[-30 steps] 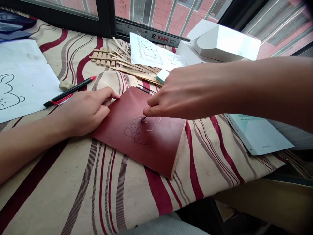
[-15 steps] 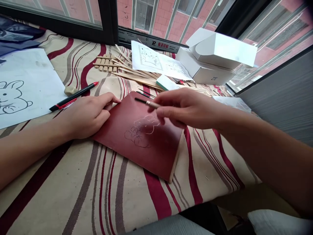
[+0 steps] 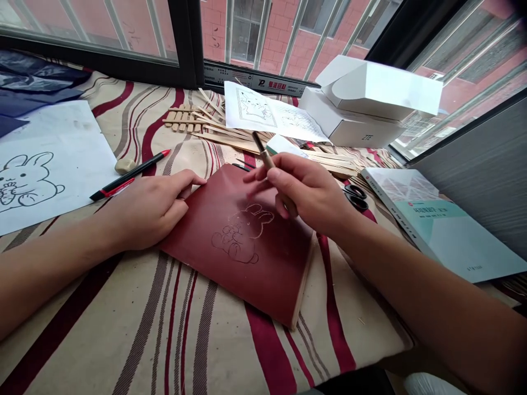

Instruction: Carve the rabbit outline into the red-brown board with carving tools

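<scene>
A dark red board (image 3: pixel 206 238) lies angled on the striped cloth. Its face carries a line drawing of a rabbit (image 3: pixel 242 236), with paler lines around the head and ears and dark lines on the body. My left hand (image 3: pixel 158 211) is closed at the board's left edge, index finger and thumb against it. Above the upper right of the board, my right hand (image 3: pixel 302 189) grips a slim carving tool (image 3: pixel 265 153) with a tan handle. The tool's dark end points up and away, off the surface.
Left lies a paper with a rabbit drawing (image 3: pixel 45 170), beside a black-and-red pen (image 3: pixel 132 175) and a small pale lump (image 3: pixel 124 166). Behind are wooden strips (image 3: pixel 226 134), a drawn sheet (image 3: pixel 267 112) and a white box (image 3: pixel 362 120). Scissors (image 3: pixel 356 197) and a book (image 3: pixel 444 225) lie right.
My right hand has turned the tool from pointing left over the board to pointing upward, and lifted its dark end away. My left hand stays at the board's edge. The view has shifted slightly.
</scene>
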Motion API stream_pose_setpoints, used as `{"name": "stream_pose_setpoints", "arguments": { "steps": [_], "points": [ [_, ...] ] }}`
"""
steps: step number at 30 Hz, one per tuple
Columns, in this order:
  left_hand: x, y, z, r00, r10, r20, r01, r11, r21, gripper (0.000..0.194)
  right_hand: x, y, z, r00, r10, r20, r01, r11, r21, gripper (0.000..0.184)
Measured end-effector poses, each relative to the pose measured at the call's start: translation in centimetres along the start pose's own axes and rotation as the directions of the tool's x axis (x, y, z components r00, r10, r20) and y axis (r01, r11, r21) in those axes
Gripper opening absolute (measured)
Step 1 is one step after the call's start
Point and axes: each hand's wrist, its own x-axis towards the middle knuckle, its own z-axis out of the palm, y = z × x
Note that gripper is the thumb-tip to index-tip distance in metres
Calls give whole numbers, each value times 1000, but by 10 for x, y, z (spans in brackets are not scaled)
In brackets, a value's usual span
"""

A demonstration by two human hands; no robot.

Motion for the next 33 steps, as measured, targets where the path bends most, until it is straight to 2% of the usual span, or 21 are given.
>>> {"name": "stream_pose_setpoints", "arguments": {
  "steps": [3, 5, 7, 10, 12, 14, 16, 18, 20, 24, 29, 33],
  "points": [
    [-2, 1, 0, 1000, 3, -1, -3, 1000, 15, 52, -7, -4, -7, 982, 9, 188, 38, 970, -241, 19],
    [-2, 2, -1, 1000, 2, 8, -2, 1000, 27, 52, -11, -4, -10, 983, -32, 183, 107, 905, -412, 20],
    [-2, 3, -2, 1000, -2, 15, 1, 999, 42, 53, -13, -3, -10, 981, -77, 175, 141, 910, -391, 20],
    [-2, 6, -3, 1000, 2, 25, -3, 998, 55, 53, -12, 0, -6, 968, -118, 220, 169, 958, -230, 19],
    [-2, 8, -5, 999, 7, 34, -9, 998, 65, 55, -12, -1, -6, 962, -152, 228, 216, 933, -289, 20],
    [-3, 11, -7, 999, 6, 46, -10, 997, 83, 55, -12, -2, -10, 950, -189, 247, 285, 846, -450, 26],
    [-5, 16, -10, 998, 0, 59, -5, 996, 94, 55, -13, -3, -18, 932, -203, 299, 350, 714, -606, 34],
    [-6, 19, -12, 998, -3, 64, -3, 995, 98, 54, -13, -4, -27, 914, -191, 358, 396, 605, -691, 38],
    [-7, 22, -14, 998, -6, 66, 0, 995, 99, 54, -14, -4, -34, 897, -161, 411, 428, 549, -718, 39],
    [-8, 23, -15, 998, -3, 66, -4, 995, 98, 54, -15, -3, -37, 865, -97, 492, 463, 532, -709, 43],
    [-8, 24, -15, 998, 1, 68, -7, 996, 87, 53, -14, -1, -32, 877, -48, 478, 418, 569, -708, 44],
    [-7, 22, -13, 998, -11, 62, 7, 998, 67, 53, -12, -1, -31, 865, -49, 499, 442, 543, -714, 44]
  ]
}}
